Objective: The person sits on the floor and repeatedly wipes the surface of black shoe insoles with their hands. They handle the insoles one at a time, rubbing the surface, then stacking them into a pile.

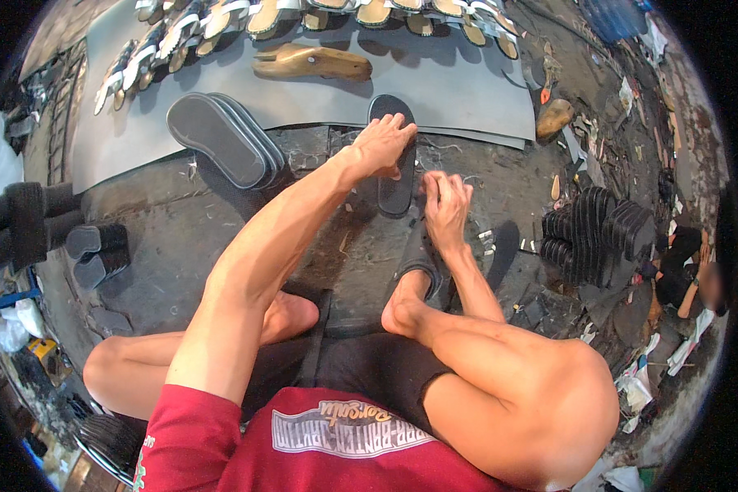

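A black shoe sole (397, 201) lies lengthwise in front of me, its far end on the edge of a grey sheet. Across its middle rests my left hand (383, 146), fingers stretched over the top and thumb apart toward the near end. My right hand (448, 207) is just right of the sole's near half, with fingers curled together; whatever they may pinch is too small to make out. Below that hand, a dark shoe-like piece (419, 250) is around or against my foot. Left of the sole stands a stack of black soles (221, 139).
Rows of sandals (373, 12) line the far side of the grey sheet (451, 90), with a wooden shoe last (312, 62) before them. Another last (554, 119) lies right, beyond bundled black soles (590, 234). Small black pieces (98, 250) are stacked left. A person (687, 266) is at far right.
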`<state>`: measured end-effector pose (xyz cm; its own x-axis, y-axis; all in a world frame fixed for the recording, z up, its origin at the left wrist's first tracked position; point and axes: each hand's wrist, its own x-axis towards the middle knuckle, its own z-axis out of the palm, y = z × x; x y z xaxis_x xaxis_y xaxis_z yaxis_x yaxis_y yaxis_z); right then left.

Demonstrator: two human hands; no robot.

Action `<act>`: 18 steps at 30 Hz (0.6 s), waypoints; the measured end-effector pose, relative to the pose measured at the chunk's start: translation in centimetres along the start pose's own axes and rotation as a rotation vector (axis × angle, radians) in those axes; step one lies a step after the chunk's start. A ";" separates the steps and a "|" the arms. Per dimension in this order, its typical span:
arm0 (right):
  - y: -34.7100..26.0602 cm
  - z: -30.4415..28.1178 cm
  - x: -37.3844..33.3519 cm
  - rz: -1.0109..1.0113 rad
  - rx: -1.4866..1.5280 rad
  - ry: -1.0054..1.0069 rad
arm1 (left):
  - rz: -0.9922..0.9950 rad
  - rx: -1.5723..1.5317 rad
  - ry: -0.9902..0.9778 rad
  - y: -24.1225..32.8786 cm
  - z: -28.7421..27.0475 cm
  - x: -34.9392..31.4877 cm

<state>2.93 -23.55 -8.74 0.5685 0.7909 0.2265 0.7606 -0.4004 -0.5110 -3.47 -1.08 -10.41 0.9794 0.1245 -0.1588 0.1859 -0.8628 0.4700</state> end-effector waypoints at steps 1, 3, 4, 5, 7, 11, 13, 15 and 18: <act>0.5 0.5 1.4 -0.007 0.011 0.032 | -0.001 -0.006 0.003 0.1 -0.1 -0.1; 1.6 1.3 3.6 -0.021 0.023 0.093 | -0.007 -0.051 0.070 0.5 0.1 -0.9; 2.1 1.5 4.4 0.006 0.085 0.131 | -0.011 -0.085 0.134 1.0 0.6 -1.7; 3.0 1.6 5.1 0.033 0.144 0.178 | -0.008 -0.116 0.198 1.6 1.0 -2.3; 2.9 1.7 5.7 0.216 0.277 0.120 | -0.069 -0.209 0.512 2.4 3.9 -5.0; 3.5 2.3 1.3 0.190 0.219 0.043 | -0.275 -0.479 0.620 9.1 7.5 -7.4; -0.8 3.4 0.8 0.215 0.183 -0.025 | -0.320 -0.496 0.697 9.7 10.8 -7.8; -1.4 6.2 0.3 0.196 0.158 -0.069 | -0.403 -0.473 0.788 8.9 13.8 -7.7; -1.7 5.5 1.7 0.295 0.082 -0.088 | -0.311 -0.648 0.825 10.1 11.5 -7.8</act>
<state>0.86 -19.00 -12.02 0.7287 0.6847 -0.0124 0.5371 -0.5827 -0.6099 -10.15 -16.42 -14.41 0.5890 0.7906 0.1675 0.2032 -0.3454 0.9162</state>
